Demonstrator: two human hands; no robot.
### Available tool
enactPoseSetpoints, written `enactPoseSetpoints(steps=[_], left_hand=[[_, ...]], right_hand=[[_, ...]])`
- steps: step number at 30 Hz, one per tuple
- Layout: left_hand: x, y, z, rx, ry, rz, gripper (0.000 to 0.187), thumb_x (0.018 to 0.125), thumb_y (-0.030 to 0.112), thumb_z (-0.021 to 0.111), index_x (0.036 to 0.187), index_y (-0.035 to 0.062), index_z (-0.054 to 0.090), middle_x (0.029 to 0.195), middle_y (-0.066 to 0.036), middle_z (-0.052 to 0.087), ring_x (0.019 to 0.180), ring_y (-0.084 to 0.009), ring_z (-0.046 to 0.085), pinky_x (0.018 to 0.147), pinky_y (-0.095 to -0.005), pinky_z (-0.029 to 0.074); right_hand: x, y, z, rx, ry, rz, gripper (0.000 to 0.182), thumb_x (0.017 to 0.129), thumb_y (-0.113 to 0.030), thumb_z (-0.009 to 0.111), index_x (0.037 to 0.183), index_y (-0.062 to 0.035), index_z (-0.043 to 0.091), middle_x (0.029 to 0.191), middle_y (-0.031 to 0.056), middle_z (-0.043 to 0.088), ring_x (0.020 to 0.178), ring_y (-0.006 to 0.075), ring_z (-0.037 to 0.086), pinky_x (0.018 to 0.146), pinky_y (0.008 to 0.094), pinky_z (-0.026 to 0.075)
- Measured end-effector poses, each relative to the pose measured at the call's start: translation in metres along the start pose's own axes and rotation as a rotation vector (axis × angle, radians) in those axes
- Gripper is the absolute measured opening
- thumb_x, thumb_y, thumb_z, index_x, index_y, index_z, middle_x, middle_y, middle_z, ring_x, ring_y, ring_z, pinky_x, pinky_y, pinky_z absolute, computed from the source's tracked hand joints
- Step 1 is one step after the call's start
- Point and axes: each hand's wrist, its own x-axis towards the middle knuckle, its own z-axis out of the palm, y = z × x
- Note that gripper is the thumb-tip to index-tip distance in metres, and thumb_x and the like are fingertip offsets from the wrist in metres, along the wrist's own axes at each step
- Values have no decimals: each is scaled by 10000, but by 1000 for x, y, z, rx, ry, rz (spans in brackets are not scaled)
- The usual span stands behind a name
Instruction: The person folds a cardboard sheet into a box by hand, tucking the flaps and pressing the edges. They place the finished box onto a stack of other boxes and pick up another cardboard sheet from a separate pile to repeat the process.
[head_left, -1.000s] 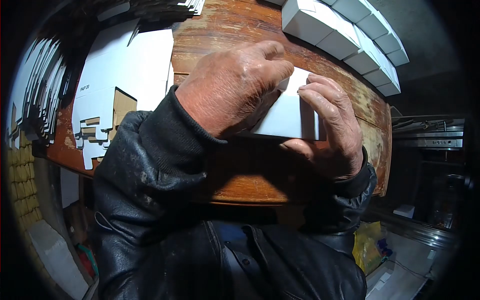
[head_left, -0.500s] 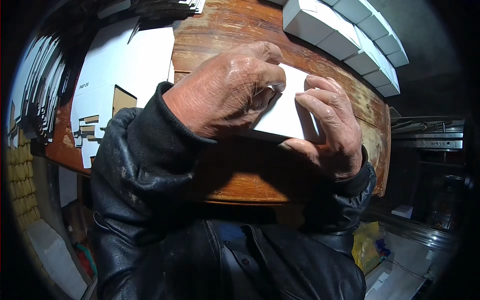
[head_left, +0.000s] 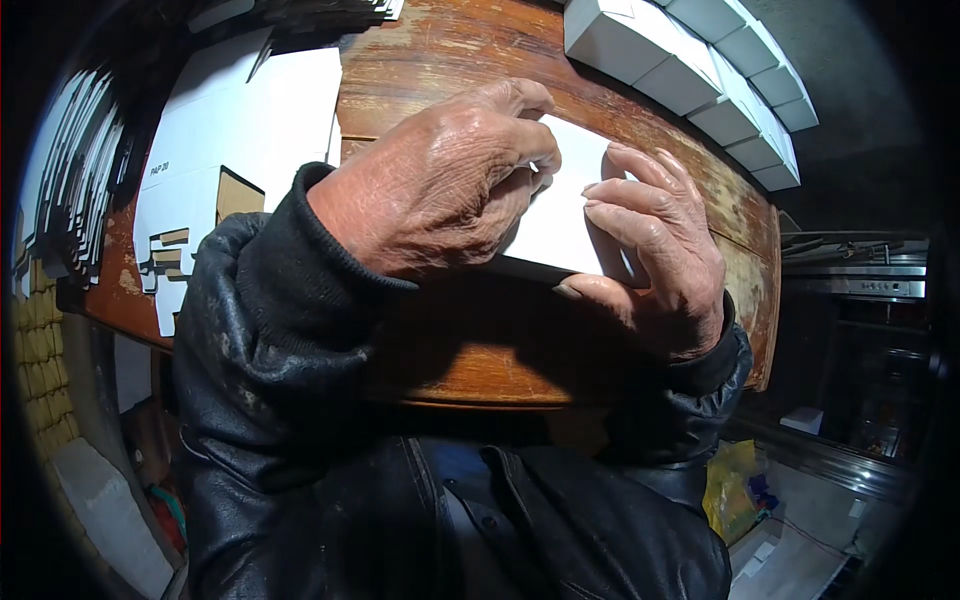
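Note:
A small white cardboard box [head_left: 570, 215] is between my two hands above the wooden table [head_left: 440, 75]. On its left side my left hand [head_left: 460, 180] is closed, with bent fingers gripping the box's edge; the palm side is hidden. My right hand [head_left: 660, 240] wraps the right side, thumb at the near lower edge and fingertips resting on the white top. The box's left end is covered by my left hand.
Flat white cardboard blanks [head_left: 210, 150] lie at the left of the table, beside a stack of folded blanks [head_left: 75, 180]. Rows of white boxes [head_left: 680, 75] line the far right edge. A yellow bag [head_left: 732, 490] sits low at the right.
My left hand has shifted slightly left along the box. My right hand stays nearly where it was, still holding the box.

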Motion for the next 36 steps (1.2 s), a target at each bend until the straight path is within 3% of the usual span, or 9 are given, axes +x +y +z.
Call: enactPoseSetpoints(steps=[11, 14, 18, 21, 36], left_hand=[[-3, -5, 2, -73, 38, -5, 207, 984, 170, 583, 1144, 56, 649, 1329, -172, 544, 1083, -296, 641, 919, -375, 558], [-1, -16, 10, -206, 148, -20, 214, 986, 174, 581, 1157, 76, 663, 1200, -144, 620, 1000, -253, 660, 865, -343, 564], [8, -5, 14, -383, 175, -328, 191, 978, 189, 599, 1098, 80, 701, 944, -86, 684, 860, -168, 651, 750, -287, 541], [10, -11, 26, -335, 311, -326, 204, 969, 203, 613, 1073, 55, 706, 927, -86, 686, 852, -170, 654, 738, -294, 544], [12, -15, 26, -425, 311, -474, 254, 939, 320, 676, 962, 69, 707, 793, -68, 660, 783, -137, 648, 692, -283, 540]], right_hand=[[1, -4, -1, 1, -6, 14, 500, 740, -454, 797, 1019, -67, 647, 1029, 111, 678, 1155, 329, 607, 1058, 551, 382], [1, -3, 0, 4, 1, 11, 490, 747, -453, 792, 1020, -71, 652, 1027, 108, 678, 1151, 323, 610, 1057, 552, 381], [4, -6, -2, -2, -18, 3, 474, 758, -450, 783, 1016, -72, 659, 1022, 105, 674, 1145, 321, 611, 1051, 553, 382], [3, -7, -1, 6, -23, -5, 471, 761, -446, 778, 1013, -67, 660, 1022, 105, 667, 1147, 325, 605, 1049, 560, 380], [4, -11, -4, -16, -58, 4, 442, 766, -445, 762, 983, -70, 672, 1084, 112, 642, 1185, 335, 570, 1049, 577, 367]])
